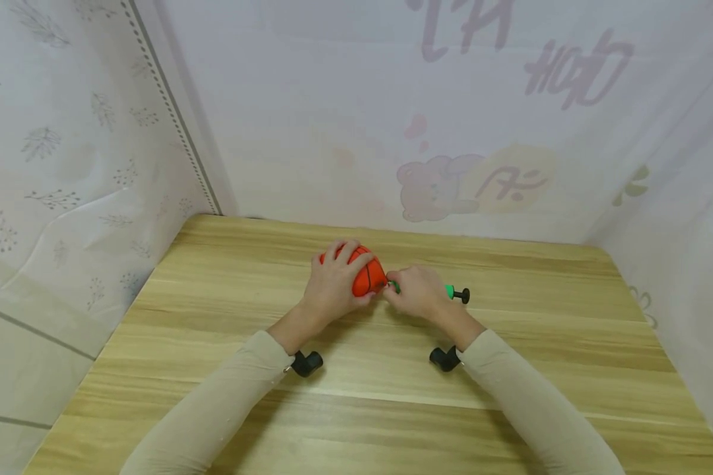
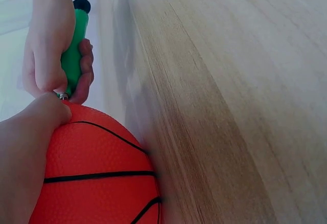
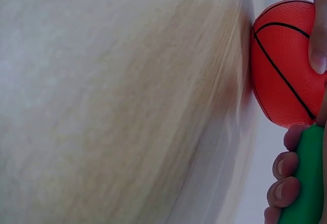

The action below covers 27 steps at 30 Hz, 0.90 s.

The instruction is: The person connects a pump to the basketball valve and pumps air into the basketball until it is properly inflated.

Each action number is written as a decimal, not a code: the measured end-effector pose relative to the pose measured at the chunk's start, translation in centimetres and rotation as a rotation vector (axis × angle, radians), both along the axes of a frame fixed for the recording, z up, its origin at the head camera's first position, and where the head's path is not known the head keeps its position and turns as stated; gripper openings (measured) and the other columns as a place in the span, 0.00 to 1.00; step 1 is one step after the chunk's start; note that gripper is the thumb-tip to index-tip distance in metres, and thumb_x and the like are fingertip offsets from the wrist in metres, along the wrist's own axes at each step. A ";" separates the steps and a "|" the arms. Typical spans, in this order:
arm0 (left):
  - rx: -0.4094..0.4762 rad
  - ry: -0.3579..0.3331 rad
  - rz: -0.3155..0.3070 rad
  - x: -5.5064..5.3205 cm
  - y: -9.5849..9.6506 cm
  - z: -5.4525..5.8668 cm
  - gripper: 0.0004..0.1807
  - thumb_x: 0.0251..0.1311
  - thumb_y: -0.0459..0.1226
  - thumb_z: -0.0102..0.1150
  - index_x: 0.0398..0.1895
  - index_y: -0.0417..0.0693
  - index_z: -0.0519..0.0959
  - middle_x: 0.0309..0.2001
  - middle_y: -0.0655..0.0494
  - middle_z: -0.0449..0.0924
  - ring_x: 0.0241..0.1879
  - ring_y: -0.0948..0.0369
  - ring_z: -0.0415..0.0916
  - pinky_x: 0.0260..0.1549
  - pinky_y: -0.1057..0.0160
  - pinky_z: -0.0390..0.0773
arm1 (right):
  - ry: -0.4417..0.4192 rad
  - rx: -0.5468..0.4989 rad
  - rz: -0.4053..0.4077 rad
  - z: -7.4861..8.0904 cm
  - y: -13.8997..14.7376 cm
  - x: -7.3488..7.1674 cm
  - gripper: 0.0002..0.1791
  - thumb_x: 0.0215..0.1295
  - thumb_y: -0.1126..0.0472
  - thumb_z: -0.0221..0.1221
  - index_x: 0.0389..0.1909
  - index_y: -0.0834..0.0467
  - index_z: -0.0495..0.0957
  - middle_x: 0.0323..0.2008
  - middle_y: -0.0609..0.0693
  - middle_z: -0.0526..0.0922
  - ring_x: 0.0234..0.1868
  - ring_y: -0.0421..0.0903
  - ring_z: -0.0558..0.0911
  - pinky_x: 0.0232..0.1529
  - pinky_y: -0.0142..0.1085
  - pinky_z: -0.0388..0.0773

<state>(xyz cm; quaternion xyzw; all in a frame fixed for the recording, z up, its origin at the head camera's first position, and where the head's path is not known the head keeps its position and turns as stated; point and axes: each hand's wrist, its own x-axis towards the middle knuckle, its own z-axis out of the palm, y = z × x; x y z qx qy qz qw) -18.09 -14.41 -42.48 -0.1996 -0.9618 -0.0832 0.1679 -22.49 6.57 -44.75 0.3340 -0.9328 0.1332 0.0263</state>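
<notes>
A small orange-red toy basketball (image 1: 368, 276) with black lines rests on the table, and my left hand (image 1: 333, 280) grips it from above and the left. In my right hand (image 1: 417, 290) is a green hand pump (image 2: 74, 63) with a black knob (image 1: 465, 295) on its plunger end. The right fingers curl round the pump's green barrel (image 3: 306, 178). At the ball's right side, the pump's metal tip (image 2: 63, 95) meets the ball; how deep it sits cannot be seen. My left thumb (image 3: 318, 60) lies on the ball near that spot.
The wood-grain table (image 1: 368, 409) spreads below both arms. White printed curtains (image 1: 309, 132) hang behind it and at both sides. A black camera mount (image 1: 306, 363) juts from the left wrist, another black mount (image 1: 444, 359) from the right.
</notes>
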 end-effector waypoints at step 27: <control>0.019 -0.024 -0.006 -0.3 0.1 -0.2 0.34 0.49 0.54 0.74 0.61 0.61 0.76 0.64 0.52 0.68 0.65 0.48 0.60 0.47 0.40 0.74 | 0.031 0.038 0.037 0.2 0.9 0.1 0.13 0.61 0.55 0.54 0.18 0.48 0.64 0.14 0.39 0.59 0.18 0.38 0.61 0.18 0.32 0.55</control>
